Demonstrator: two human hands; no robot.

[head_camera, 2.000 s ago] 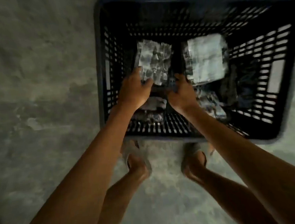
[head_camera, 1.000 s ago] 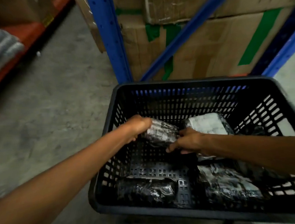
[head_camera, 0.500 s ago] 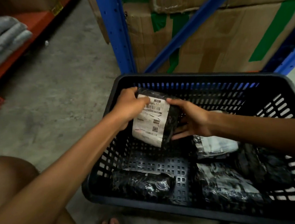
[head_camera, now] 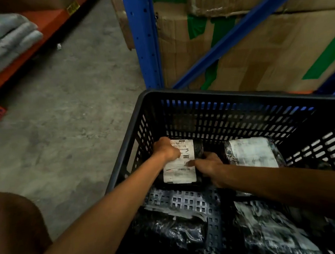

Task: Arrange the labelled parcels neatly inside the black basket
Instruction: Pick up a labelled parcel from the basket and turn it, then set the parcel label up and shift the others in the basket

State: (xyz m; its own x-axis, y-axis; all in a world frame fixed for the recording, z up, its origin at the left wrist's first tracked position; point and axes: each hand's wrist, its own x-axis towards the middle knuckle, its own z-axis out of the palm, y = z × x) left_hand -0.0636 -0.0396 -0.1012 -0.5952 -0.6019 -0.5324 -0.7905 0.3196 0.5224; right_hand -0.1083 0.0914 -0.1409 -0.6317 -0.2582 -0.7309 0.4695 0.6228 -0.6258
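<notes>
A black slotted basket (head_camera: 230,93) stands on the floor in front of me. A black-wrapped parcel with a white label (head_camera: 181,172) lies label-up on the basket floor at the far left. My left hand (head_camera: 165,150) grips its upper left edge and my right hand (head_camera: 206,164) presses on its right side. To its right lies a second labelled parcel (head_camera: 253,153). Two more black parcels lie nearer me, one at the left (head_camera: 170,229) and one at the right (head_camera: 271,233).
Blue rack uprights (head_camera: 142,38) and stacked cardboard boxes (head_camera: 256,45) with green tape stand right behind the basket. An orange shelf (head_camera: 40,26) with folded grey cloth (head_camera: 1,43) is at the far left. Grey concrete floor (head_camera: 65,114) lies to the left. My knee (head_camera: 14,229) shows at lower left.
The labelled parcel, held tilted above the basket half a second ago, now lies flat on the basket floor at the far left, both hands still on it.
</notes>
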